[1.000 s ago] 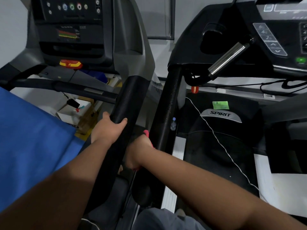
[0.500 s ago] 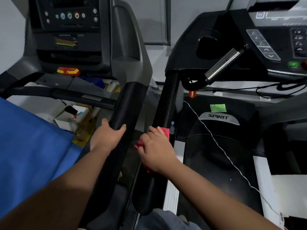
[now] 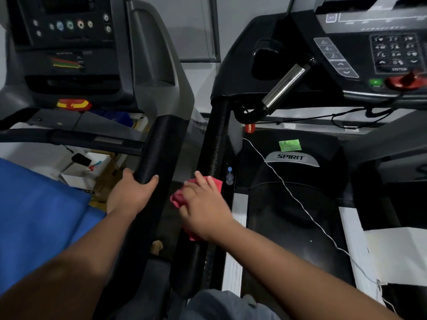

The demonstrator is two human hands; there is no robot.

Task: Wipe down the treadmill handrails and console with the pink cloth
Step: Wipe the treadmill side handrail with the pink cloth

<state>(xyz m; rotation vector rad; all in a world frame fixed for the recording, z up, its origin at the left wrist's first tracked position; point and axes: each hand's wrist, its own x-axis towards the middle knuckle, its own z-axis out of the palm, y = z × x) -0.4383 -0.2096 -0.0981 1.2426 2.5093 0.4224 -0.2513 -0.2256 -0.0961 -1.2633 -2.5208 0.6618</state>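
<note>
Two treadmills stand side by side. My left hand (image 3: pixel 132 195) grips the black handrail (image 3: pixel 159 144) of the left treadmill. My right hand (image 3: pixel 205 206) presses the pink cloth (image 3: pixel 179 199) onto the neighbouring black handrail (image 3: pixel 216 144) of the right treadmill; the cloth shows at my fingertips, left of my palm and under my wrist. The left console (image 3: pixel 69 42) sits at the top left. At the top right is the right console (image 3: pixel 381 49), with a keypad.
A chrome grip bar (image 3: pixel 286 85) juts from the right console. A white cord (image 3: pixel 288 192) trails across the Spirit motor cover (image 3: pixel 293 158). A small bottle (image 3: pixel 229 176) stands beside the rail. Blue fabric (image 3: pixel 34 215) fills the left, with boxes (image 3: pixel 76 172) behind it.
My right hand turned palm-down over the cloth and slid a little forward along the right treadmill's rail. My left hand has kept its grip in place.
</note>
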